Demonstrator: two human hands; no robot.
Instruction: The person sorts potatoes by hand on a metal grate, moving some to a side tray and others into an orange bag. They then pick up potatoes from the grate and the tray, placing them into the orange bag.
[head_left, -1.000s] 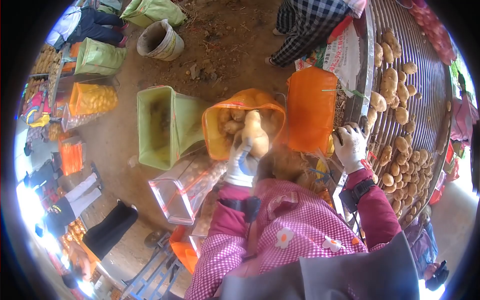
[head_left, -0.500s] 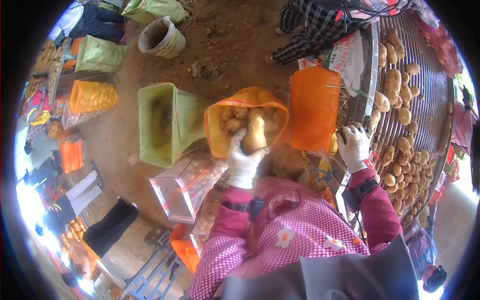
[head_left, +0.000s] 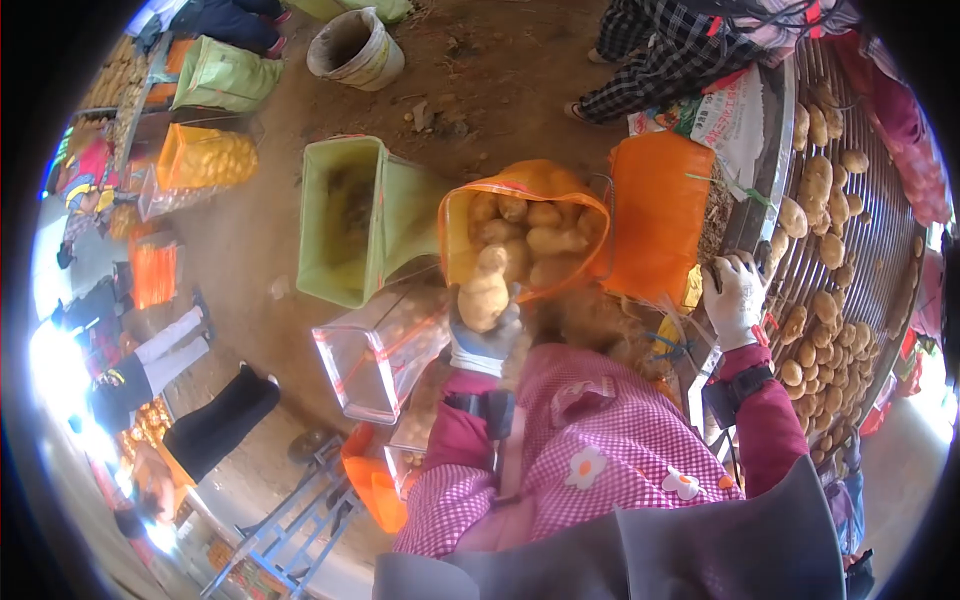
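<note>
In the head view, my left hand [head_left: 482, 345], in a white and grey glove, is closed on a knobbly potato [head_left: 484, 295]. It is in front of the orange mesh bag [head_left: 452, 240], whose wide mouth shows several potatoes [head_left: 545, 240] inside. My right hand [head_left: 735, 300], in a white glove with dark fingertips, rests over the metal edge [head_left: 756, 210] of the slatted rack, its fingers curled over that edge. Potatoes [head_left: 817, 180] lie on the rack's bars just beyond this hand.
A green open bag [head_left: 370, 200] and a clear-sided bag [head_left: 350, 370] stand left of the mesh bag. An orange sack [head_left: 655, 215] stands between it and the rack. A bucket [head_left: 360, 50] is farther back. A person in checked trousers [head_left: 640, 70] is beside the rack.
My left hand has drawn back out of the mesh bag's mouth toward my body, bringing the potato with it. My right hand stays on the rack edge. The view has shifted slightly.
</note>
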